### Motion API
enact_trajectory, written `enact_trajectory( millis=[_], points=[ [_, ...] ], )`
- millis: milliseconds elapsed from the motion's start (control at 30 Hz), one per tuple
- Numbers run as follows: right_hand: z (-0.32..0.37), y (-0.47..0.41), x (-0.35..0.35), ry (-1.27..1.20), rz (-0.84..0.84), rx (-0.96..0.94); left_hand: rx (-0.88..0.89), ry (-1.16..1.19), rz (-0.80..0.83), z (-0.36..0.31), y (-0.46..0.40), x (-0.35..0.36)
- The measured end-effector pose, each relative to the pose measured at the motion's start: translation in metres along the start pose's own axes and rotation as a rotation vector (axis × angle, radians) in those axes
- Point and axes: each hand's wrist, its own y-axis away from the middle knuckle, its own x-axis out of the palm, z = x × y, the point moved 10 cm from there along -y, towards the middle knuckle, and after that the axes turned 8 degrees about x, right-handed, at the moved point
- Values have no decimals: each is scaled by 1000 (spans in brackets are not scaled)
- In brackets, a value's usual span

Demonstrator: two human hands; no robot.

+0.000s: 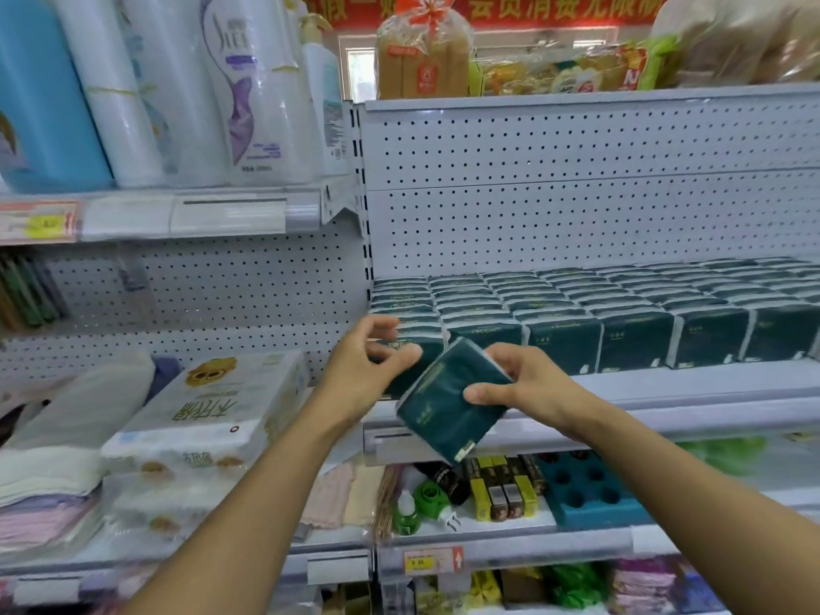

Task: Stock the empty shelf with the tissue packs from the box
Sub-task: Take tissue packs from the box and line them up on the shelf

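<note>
A dark green tissue pack [448,406] hangs tilted in front of the white shelf's front edge [665,415]. My right hand [528,383] grips its right side, thumb on the front face. My left hand [368,361] hovers just left of it with fingers loosely curled, holding nothing, in front of the leftmost pack on the shelf. Several rows of identical green tissue packs [630,312] fill the shelf from left to right, standing upright. The box is not in view.
White perforated back panel [577,193] rises behind the packs. Large white tissue bundles [208,419] sit on the left bay. Bottles [248,91] stand on the upper left shelf. Small goods and a blue tray [590,490] lie on the shelf below.
</note>
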Motion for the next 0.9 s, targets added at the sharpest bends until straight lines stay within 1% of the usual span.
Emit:
enact_trajectory(
  millis=[67, 167, 233, 333, 367, 400, 467, 500, 533, 667, 900],
  points=[
    [-13, 4, -33, -79, -124, 15, 7, -134, -90, 12, -6, -15],
    [-32, 4, -67, -147, -303, 43, -29, -253, -93, 31, -10, -15],
    [-43, 1, -75, -163, -375, 63, -76, -279, -91, 44, -12, -7],
    [-53, -9, -75, -105, -420, 76, -172, -257, -87, 67, -13, 6],
    [-55, -13, -75, -60, -432, 86, -197, -235, -87, 75, -13, 9],
    [-57, -17, -76, 39, -455, 97, -215, -219, -87, 81, -14, 11],
    [-55, -24, -77, 388, -537, 122, -222, -214, -90, 86, -16, 16],
    [-52, -25, -77, 520, -578, 127, -219, -216, -95, 87, -17, 17],
    [-50, -26, -76, 568, -605, 134, -212, -213, -101, 87, -18, 19],
    [-52, -30, -68, 488, -612, 154, -195, -198, -119, 89, -23, 25],
    [-48, -31, -63, 527, -642, 142, -170, -186, -147, 94, -25, 26]
  ],
)
